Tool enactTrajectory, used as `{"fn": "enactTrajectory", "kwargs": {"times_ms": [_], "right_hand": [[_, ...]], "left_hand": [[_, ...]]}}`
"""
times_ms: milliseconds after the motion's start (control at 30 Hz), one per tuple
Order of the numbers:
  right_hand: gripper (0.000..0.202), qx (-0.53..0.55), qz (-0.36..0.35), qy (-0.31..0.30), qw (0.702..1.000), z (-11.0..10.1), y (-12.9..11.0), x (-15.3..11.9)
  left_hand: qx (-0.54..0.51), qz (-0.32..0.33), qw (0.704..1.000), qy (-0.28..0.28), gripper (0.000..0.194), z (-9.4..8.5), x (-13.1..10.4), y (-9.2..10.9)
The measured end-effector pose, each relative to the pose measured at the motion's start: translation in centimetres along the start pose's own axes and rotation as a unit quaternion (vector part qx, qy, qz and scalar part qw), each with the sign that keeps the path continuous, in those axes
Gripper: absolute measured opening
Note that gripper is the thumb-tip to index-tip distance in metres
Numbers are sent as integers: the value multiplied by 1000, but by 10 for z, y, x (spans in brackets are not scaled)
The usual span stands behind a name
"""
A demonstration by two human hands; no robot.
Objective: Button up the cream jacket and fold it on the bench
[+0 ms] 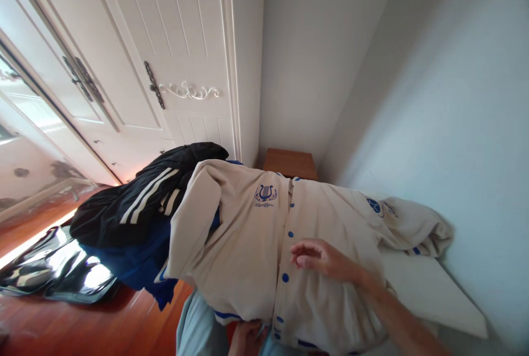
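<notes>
Your right hand (320, 259) lies flat on the front of the cream button-up jacket (252, 246), fingers loosely spread and pointing left toward the row of blue buttons (285, 277), fingertips just short of it. This grip is not pinching anything; it rests on the cloth of the jacket's right-hand panel. Your left hand (247, 338) sits at the bottom edge of the view, right under the jacket's blue-striped hem. Only part of it shows, so you cannot tell whether its grip is closed on the hem or merely touching it.

The jacket is spread across the bed (430, 290) in front of you, draped over the edge nearest you. Its long axis runs away from you, from the hem at your left hand up to the collar near the blue lyre crest (265, 193). The button row follows that same line and tilts slightly to the right as it recedes. One sleeve (409, 224) is bunched against the wall on the right, well apart from either hand; the other sleeve hangs down on the left, over a blue garment (136, 259).

So the placket lies just left of your right hand's fingertips, and the hem lies directly at your left. The right hand is nearer the jacket's middle and the far sleeve; the left hand is nearer the hem and the hanging sleeve. A black jacket with white stripes (140, 196) is heaped left of the cream one.
</notes>
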State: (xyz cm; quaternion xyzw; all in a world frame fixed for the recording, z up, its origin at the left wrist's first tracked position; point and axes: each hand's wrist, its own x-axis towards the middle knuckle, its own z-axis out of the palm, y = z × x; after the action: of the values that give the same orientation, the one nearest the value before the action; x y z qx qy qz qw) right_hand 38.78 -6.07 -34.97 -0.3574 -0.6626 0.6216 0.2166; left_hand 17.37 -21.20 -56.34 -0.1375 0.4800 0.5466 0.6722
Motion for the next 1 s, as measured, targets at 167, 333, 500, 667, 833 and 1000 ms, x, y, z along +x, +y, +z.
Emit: {"fn": "enactTrajectory", "kwargs": {"times_ms": [167,333,500,667,833,1000], "right_hand": [[48,16,70,30,997,72,40,-49],[51,34,233,-44,971,124,85,-82],[51,-27,305,203,930,151,144,-106],[50,371,184,401,817,167,196,-97],[43,546,116,440,703,175,196,-68],[39,616,106,344,701,180,170,-79]], "left_hand": [[15,-75,996,-34,27,-16,-4,-12],[70,-129,978,-149,34,-34,-26,-14],[-44,-91,976,-193,31,-37,-54,-5],[-24,-75,982,-171,48,-31,-71,0],[-11,-40,986,-163,67,-32,-81,2],[-11,-24,985,-170,69,-33,-89,11]]}}
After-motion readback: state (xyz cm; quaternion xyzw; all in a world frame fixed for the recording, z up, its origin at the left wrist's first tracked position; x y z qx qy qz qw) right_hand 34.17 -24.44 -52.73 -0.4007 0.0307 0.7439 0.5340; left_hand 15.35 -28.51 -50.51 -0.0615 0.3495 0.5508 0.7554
